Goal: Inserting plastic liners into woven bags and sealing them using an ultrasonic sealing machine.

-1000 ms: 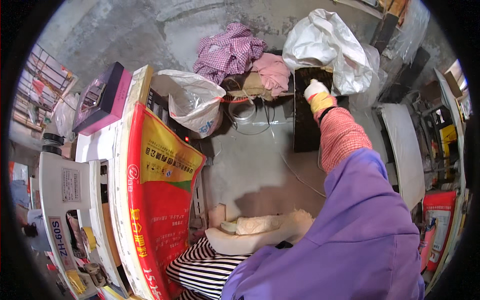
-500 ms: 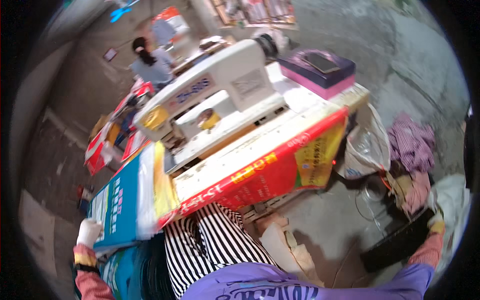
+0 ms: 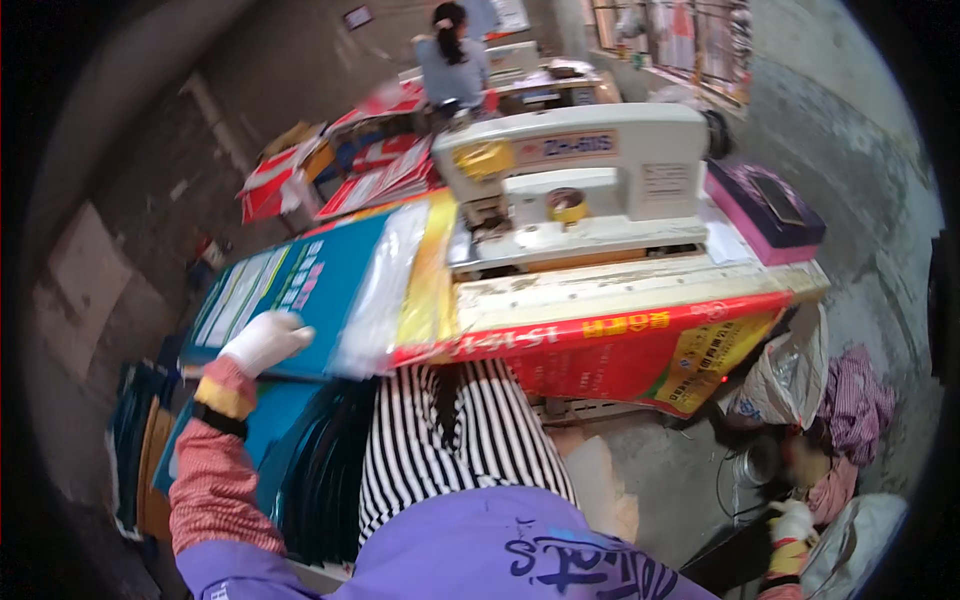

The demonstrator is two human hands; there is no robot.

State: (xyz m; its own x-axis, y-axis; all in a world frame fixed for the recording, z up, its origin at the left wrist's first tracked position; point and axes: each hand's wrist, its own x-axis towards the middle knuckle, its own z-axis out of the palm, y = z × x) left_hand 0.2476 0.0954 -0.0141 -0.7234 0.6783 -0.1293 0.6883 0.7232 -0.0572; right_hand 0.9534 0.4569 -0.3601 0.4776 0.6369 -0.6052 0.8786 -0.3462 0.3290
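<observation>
My left hand (image 3: 265, 340), in a white glove with a striped cuff, rests on the near corner of a blue printed bag (image 3: 300, 285) and its fingers curl over the edge. The bag lies on a stack at the left end of the sewing table (image 3: 640, 285). Its clear plastic end (image 3: 385, 290) overlaps a yellow and red bag. My right hand (image 3: 795, 520), also gloved, reaches far down to the lower right, beside a dark flat object (image 3: 735, 555) on the floor. Whether it grips anything is unclear.
A white industrial sewing machine (image 3: 590, 170) stands on the table, with a purple box (image 3: 765, 210) at its right end. A red and yellow bag (image 3: 640, 350) hangs over the front edge. A plastic bag (image 3: 790, 370) and pink cloth (image 3: 855, 400) lie on the floor. A person (image 3: 450, 60) works at the back.
The view has swung from the floor on my right to the sewing table. My left hand has come into view on the blue bag, and my right hand stays low at the right.
</observation>
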